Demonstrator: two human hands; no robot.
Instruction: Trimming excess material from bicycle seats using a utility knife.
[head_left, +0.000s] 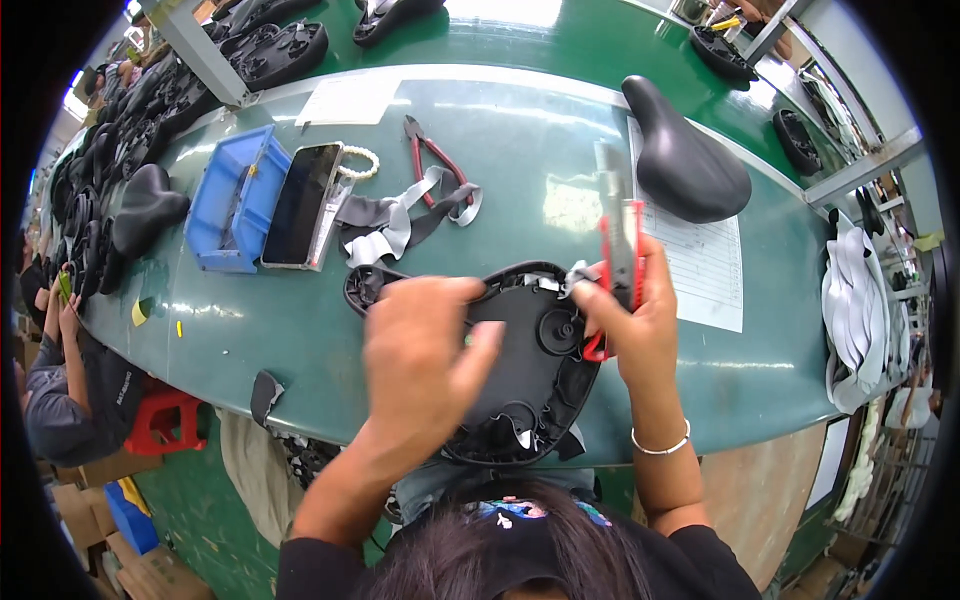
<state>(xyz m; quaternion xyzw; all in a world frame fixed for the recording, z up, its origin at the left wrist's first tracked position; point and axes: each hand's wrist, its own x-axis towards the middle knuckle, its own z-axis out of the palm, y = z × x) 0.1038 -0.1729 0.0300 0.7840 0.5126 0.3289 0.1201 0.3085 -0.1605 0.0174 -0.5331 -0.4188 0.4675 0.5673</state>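
A black bicycle saddle (pixel 520 330) lies underside up at the table's near edge, its cover edge gathered around the black base. My right hand (pixel 640 310) is closed around a red-and-black hand tool (pixel 622 245) with a metal upper end, held upright over the saddle's right edge; its exact kind is unclear. A small grey-white scrap (pixel 578 277) shows by the right thumb. Above the saddle's left side is my left hand (pixel 420 345), blurred, its thumb and forefinger apart and nothing visible between them. It hides part of the saddle.
Beyond the saddle lie fabric strips (pixel 385 225), red-handled cutting pliers (pixel 432 160), a phone (pixel 302 205) and a blue bin (pixel 238 200). A finished saddle (pixel 685 155) rests on a paper sheet (pixel 715 270) at right. Many saddles (pixel 100 180) pile up left, near another person (pixel 75 390).
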